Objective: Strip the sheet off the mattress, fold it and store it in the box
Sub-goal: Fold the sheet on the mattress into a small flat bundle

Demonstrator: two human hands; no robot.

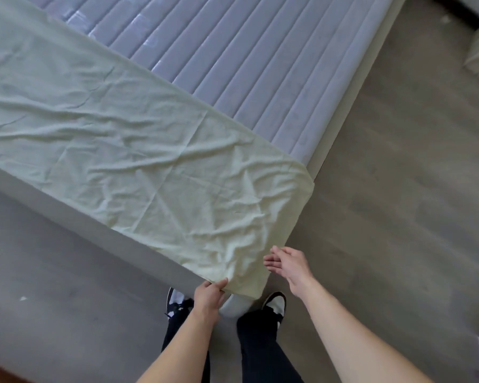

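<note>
The left hand point(209, 295) pinches the sheet point(138, 150) at the mattress point(246, 64) corner; beyond that pinch it lies in a wrinkled band. The right hand point(288, 265), just beside, hangs relaxed and holds nothing. The cloth looks light and limp; take hold along the hem.

Grey quilted mattress point(233, 64); wrinkled pale-green sheet point(122, 147) covering near corner

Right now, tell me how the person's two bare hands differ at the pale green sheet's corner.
The left hand pinches the edge of the pale green sheet at the mattress corner; the right hand holds nothing. The left hand's fingers curl round the cloth; the right hand's fingers are loosely spread, just off the sheet's hanging edge. Both are bare and reach toward the same corner.
</note>
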